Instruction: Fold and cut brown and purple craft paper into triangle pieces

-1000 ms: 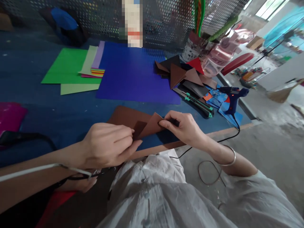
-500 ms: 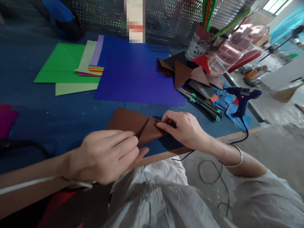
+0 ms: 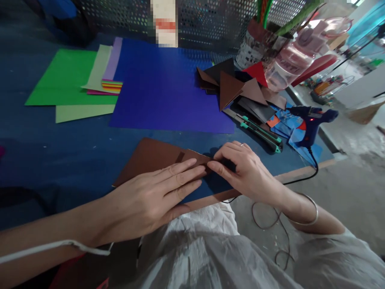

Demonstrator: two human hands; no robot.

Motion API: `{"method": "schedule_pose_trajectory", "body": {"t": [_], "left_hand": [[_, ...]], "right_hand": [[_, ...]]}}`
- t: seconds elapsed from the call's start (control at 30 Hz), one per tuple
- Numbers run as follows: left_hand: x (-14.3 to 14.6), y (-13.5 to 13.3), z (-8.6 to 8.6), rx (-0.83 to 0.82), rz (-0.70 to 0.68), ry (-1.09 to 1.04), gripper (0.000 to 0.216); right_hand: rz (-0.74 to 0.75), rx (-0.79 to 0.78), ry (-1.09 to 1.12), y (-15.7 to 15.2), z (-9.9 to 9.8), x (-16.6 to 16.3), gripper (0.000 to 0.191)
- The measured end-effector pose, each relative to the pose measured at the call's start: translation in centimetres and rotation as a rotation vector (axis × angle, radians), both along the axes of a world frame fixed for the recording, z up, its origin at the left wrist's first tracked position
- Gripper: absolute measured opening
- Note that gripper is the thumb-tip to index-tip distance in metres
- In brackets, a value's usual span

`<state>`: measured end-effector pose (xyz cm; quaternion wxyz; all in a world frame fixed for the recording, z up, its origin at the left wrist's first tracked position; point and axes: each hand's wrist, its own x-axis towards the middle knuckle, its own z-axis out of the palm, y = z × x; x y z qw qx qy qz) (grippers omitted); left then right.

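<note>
A sheet of brown paper (image 3: pixel 150 156) lies near the front edge of the blue table, with a folded-over flap at its right end. My left hand (image 3: pixel 159 192) rests flat across the flap, fingers stretched out and pointing right, and covers much of the paper's lower part. At the paper's right tip, my right hand (image 3: pixel 240 168) pinches the corner between thumb and bent fingers. Just beyond the paper lies a large sheet of dark blue paper (image 3: pixel 171 92).
Green paper (image 3: pixel 66 80) and other coloured sheets lie at the left. Toward the right are folded brown and black pieces (image 3: pixel 231 88), a box cutter (image 3: pixel 258 132), a glue gun (image 3: pixel 311 124) with a lit red light, a pink bottle (image 3: pixel 296 60) and a plant pot (image 3: pixel 255 44).
My left hand has slid right along the fold, its curled fingers now straightened and flat on the flap. My right hand keeps its pinch at the corner. The view has shifted slightly.
</note>
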<state>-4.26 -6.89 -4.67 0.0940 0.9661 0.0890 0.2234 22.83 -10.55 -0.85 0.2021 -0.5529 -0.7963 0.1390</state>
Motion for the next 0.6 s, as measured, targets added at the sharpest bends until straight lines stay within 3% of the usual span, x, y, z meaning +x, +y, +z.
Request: {"method": "schedule_pose_trajectory", "body": {"t": [0.23,0.6], "left_hand": [[-0.5,-0.9,1.1,0.016,-0.023,-0.013,0.051],[-0.1,-0.9,1.2,0.108,-0.032,0.048,0.043]], "right_hand": [[-0.008,0.061,0.146,-3.0,-0.8,-0.4,0.027],[-0.135,0.128,0.048,-4.3,-1.5,-1.0,0.037]]}}
